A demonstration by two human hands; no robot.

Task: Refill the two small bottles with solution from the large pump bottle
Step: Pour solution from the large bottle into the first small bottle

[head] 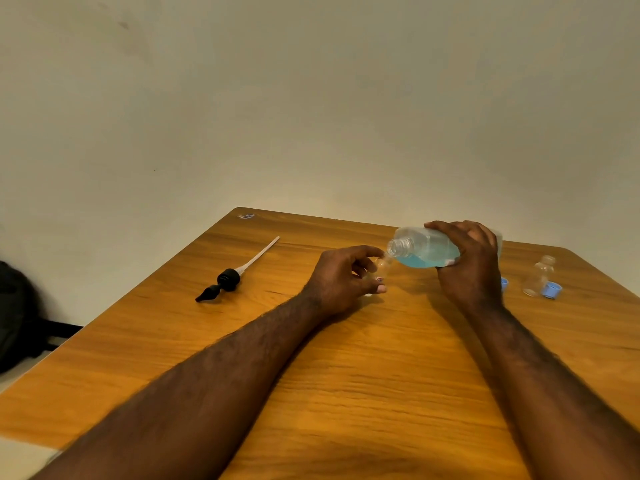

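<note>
Tilted large bottle [426, 251] held in right grip [474, 265]; small bottle [382, 268] held in left grip [343, 278]

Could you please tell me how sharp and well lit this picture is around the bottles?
Head view: warm, dim yellowish light without harsh glare; soft shadows on the table; wide-angle distortion curves the table's far edge; the small bottle in the left hand is blurred and barely legible; the large bottle in the right hand reads clearly.
</note>
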